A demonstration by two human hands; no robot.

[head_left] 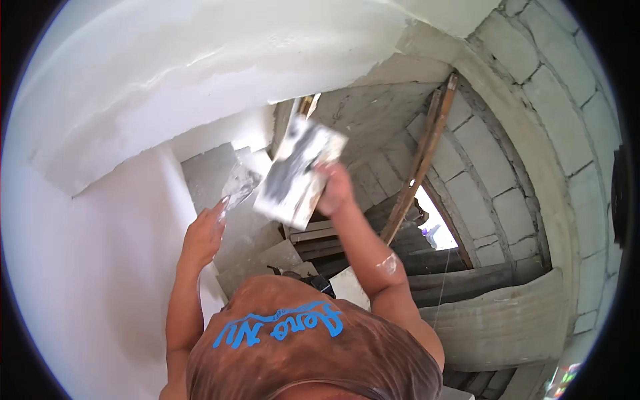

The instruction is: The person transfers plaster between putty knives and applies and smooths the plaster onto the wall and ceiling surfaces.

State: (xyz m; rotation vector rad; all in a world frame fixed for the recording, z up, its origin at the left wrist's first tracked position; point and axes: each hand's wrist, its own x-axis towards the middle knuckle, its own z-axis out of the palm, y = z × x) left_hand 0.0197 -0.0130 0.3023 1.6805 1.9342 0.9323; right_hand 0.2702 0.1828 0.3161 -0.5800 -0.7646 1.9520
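Observation:
My left hand [204,235] is closed around the handle of a small pointing trowel [241,183], its blade smeared with pale plaster. To the right of that blade, my right hand [336,192] grips a flat rectangular plastering trowel [291,175] at its right edge. White plaster and a dark grey streak cover the plate's visible face, and its outline is slightly blurred. The handle is hidden. A small gap separates the two tools. White plaster also marks my right forearm near the elbow.
A smooth white plastered surface [200,73] spans the upper left, with a white wall [120,260] below it. Wooden poles [427,157] lean at the right before a bare block wall [480,180]. A small bright opening [435,223] and stacked boards [320,243] lie lower down.

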